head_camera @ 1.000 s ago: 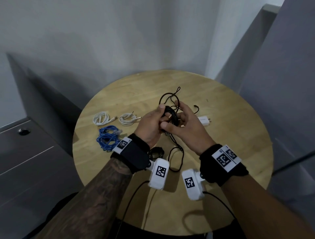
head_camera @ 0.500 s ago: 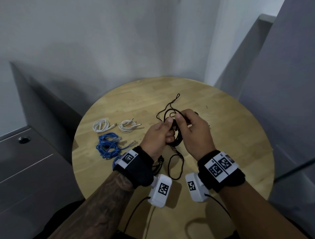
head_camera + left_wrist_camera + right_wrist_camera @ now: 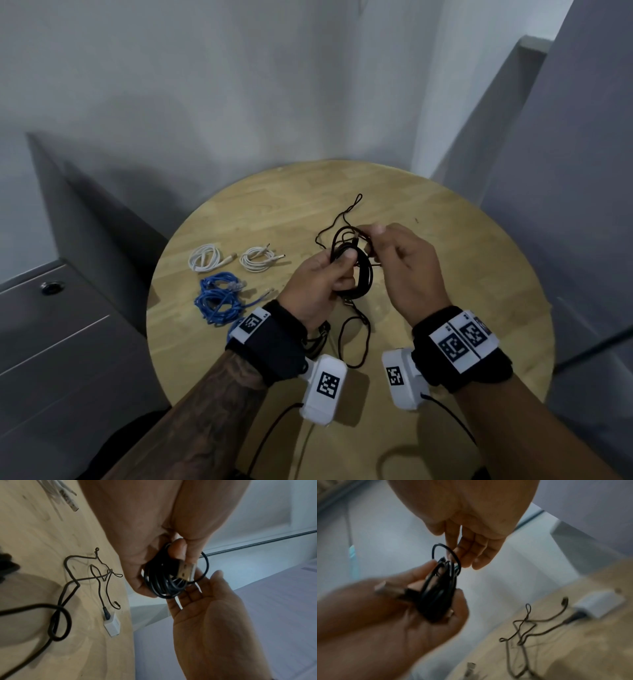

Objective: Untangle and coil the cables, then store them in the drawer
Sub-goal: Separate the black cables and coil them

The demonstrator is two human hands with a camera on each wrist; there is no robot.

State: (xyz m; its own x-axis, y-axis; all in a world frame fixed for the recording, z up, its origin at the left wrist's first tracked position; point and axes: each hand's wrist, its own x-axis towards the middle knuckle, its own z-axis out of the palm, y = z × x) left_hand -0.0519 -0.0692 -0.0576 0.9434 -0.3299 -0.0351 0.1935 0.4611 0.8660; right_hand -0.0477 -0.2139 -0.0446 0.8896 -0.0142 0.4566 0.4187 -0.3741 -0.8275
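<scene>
A black cable coil [image 3: 356, 274] is up above the round wooden table [image 3: 462, 274], and my left hand [image 3: 337, 265] grips it. Its metal USB plug [image 3: 186, 572] sticks out under the left thumb. My right hand [image 3: 375, 240] is just right of the coil, and its nearly straight fingers [image 3: 467, 553] touch the outer loop [image 3: 447, 550] without closing on it. In the left wrist view the right palm [image 3: 214, 615] is spread behind the coil [image 3: 164, 582]. A thin black cable [image 3: 96, 574] lies loose on the table, plugged into a white charger [image 3: 112, 626].
Two coiled white cables [image 3: 205, 257] [image 3: 257, 259] and a bundled blue cable [image 3: 219, 298] lie on the table's left side. A grey drawer cabinet [image 3: 51, 342] with a round lock [image 3: 52, 287] stands left of the table. Grey walls are close behind and to the right.
My right hand has let go of the coil and drawn slightly right, its fingers straightened at the top loop. The left hand still grips the coil.
</scene>
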